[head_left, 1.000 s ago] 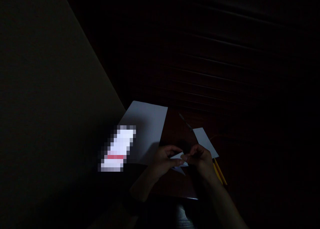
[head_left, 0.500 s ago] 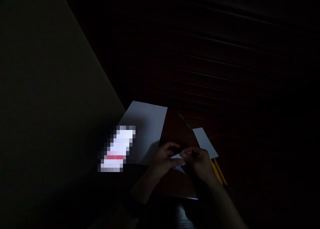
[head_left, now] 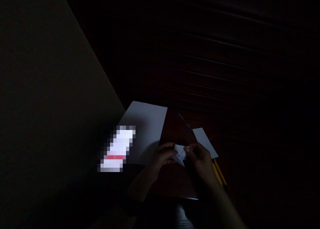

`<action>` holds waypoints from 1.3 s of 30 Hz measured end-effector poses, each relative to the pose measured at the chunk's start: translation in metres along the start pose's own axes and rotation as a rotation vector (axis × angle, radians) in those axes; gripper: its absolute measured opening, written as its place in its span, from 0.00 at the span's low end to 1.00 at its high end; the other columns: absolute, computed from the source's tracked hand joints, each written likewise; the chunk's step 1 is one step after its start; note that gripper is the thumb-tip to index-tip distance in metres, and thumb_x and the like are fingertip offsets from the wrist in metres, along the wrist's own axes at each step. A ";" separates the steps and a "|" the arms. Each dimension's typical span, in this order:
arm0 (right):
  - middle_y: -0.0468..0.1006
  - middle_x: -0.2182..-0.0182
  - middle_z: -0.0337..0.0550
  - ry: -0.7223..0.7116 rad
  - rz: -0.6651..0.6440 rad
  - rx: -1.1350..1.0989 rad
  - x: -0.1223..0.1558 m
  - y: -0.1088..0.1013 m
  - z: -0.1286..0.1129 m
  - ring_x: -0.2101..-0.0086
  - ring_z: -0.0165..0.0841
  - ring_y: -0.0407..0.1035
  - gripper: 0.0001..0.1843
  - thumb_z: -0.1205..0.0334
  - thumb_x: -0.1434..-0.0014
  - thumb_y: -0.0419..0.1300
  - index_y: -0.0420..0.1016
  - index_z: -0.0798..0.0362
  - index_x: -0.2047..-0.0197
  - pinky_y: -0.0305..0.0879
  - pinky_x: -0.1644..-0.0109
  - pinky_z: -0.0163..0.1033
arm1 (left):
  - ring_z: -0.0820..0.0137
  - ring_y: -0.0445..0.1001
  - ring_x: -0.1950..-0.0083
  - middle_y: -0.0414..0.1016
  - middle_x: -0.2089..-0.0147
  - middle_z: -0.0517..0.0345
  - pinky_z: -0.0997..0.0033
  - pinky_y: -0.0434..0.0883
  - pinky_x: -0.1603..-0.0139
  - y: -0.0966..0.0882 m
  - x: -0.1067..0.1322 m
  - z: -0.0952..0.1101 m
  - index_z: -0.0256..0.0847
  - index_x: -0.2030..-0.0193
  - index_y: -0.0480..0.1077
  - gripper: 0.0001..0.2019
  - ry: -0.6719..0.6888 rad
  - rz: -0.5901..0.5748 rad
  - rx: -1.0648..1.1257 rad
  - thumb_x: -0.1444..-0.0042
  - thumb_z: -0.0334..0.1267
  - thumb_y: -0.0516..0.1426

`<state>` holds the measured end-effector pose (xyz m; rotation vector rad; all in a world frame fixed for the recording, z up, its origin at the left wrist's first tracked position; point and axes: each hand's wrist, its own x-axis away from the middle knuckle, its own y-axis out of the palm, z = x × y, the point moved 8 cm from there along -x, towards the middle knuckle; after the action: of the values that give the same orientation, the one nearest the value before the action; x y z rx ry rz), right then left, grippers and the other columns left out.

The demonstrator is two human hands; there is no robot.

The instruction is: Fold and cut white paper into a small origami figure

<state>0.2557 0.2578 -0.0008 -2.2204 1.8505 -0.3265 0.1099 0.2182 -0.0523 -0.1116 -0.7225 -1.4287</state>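
A small piece of folded white paper (head_left: 180,151) is held between my two hands, above the dark table. Its creases show, and a pointed flap hangs down toward me. My left hand (head_left: 161,157) grips its left side, the thumb lying on top and the fingers partly hidden behind. At the right edge my right hand (head_left: 201,159) pinches the paper between thumb and forefinger; its other fingers are curled and in shadow.
A large white sheet (head_left: 147,132) lies to the left, with a bright blurred-out rectangle (head_left: 117,149) overlapping it. A smaller white paper (head_left: 205,142), a pen (head_left: 185,121) and a yellow object (head_left: 219,173) are on the right. The table's front edge (head_left: 191,198) catches light.
The folded paper has turned so that more of its creased face shows. My left fingers have come in closer together, and my right hand has shifted its pinch slightly.
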 end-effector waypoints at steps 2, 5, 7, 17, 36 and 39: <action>0.73 0.72 0.42 0.002 0.017 0.003 -0.001 -0.001 0.002 0.71 0.34 0.66 0.13 0.52 0.46 0.56 0.71 0.55 0.67 0.61 0.68 0.35 | 0.60 0.75 0.62 0.76 0.64 0.49 0.60 0.70 0.63 0.001 0.000 0.000 0.36 0.59 0.70 0.19 -0.007 -0.013 0.026 0.60 0.40 0.62; 0.72 0.74 0.41 0.029 0.014 -0.011 0.000 0.000 0.006 0.74 0.32 0.65 0.15 0.52 0.46 0.57 0.71 0.55 0.63 0.60 0.71 0.35 | 0.59 0.74 0.61 0.76 0.62 0.49 0.63 0.70 0.64 0.003 0.006 0.009 0.37 0.57 0.69 0.22 0.096 -0.003 -0.042 0.63 0.37 0.64; 0.70 0.75 0.40 0.042 -0.017 -0.039 0.000 0.004 0.005 0.75 0.31 0.64 0.16 0.52 0.46 0.57 0.71 0.55 0.60 0.60 0.72 0.34 | 0.60 0.74 0.61 0.75 0.61 0.49 0.65 0.70 0.64 0.006 0.011 0.015 0.38 0.56 0.69 0.23 0.160 0.006 -0.085 0.62 0.36 0.65; 0.64 0.77 0.33 0.058 -0.167 -0.196 0.003 0.007 -0.002 0.76 0.28 0.62 0.14 0.62 0.54 0.65 0.73 0.52 0.61 0.59 0.72 0.32 | 0.63 0.75 0.64 0.77 0.66 0.52 0.66 0.69 0.63 0.007 0.021 0.025 0.37 0.57 0.69 0.20 0.236 0.088 -0.091 0.61 0.33 0.64; 0.72 0.80 0.35 0.132 -0.061 -0.271 0.011 0.006 0.003 0.79 0.28 0.63 0.19 0.60 0.50 0.63 0.69 0.51 0.53 0.58 0.75 0.32 | 0.60 0.74 0.58 0.76 0.59 0.48 0.66 0.70 0.59 0.010 0.018 0.027 0.36 0.57 0.69 0.19 0.345 0.057 -0.080 0.58 0.37 0.64; 0.73 0.78 0.36 0.099 -0.124 -0.254 0.011 0.011 -0.004 0.75 0.30 0.65 0.18 0.60 0.48 0.61 0.69 0.51 0.53 0.60 0.71 0.34 | 0.62 0.75 0.60 0.76 0.60 0.49 0.66 0.70 0.60 0.008 0.017 0.028 0.36 0.57 0.68 0.19 0.328 0.029 -0.072 0.58 0.35 0.64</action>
<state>0.2464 0.2454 -0.0003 -2.5381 1.9011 -0.2375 0.1063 0.2184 -0.0183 0.0561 -0.3982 -1.4033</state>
